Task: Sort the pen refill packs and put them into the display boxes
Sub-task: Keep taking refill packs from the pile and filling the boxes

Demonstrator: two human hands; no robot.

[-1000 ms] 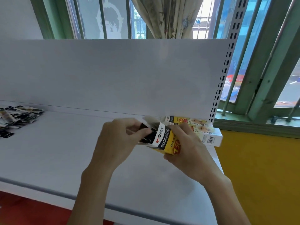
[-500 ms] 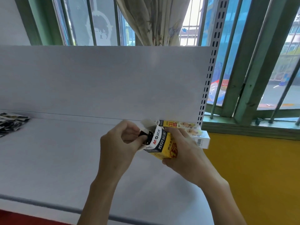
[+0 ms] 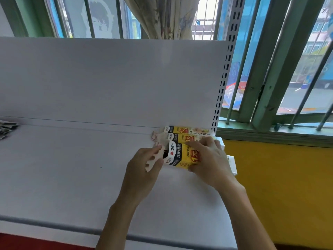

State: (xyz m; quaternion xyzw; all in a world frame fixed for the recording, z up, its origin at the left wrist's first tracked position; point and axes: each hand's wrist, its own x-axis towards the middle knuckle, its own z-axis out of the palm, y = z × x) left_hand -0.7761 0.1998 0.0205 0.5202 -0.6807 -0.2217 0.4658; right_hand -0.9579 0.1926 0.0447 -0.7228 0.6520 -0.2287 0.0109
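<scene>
Bearing "M&G" lettering, yellow display box [image 3: 182,155]

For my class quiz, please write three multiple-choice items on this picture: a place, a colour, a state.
1. Where do the loose refill packs lie? A. far left on the shelf B. on the windowsill C. on the floor
2. What colour is the held display box mainly? A. green B. yellow C. blue
3. How is its left end? A. taped shut B. crushed C. open
Key: 1 A, they lie at the shelf's left edge; 2 B, yellow shows beside the right hand; 3 C, the left hand holds its flap outward.
</scene>
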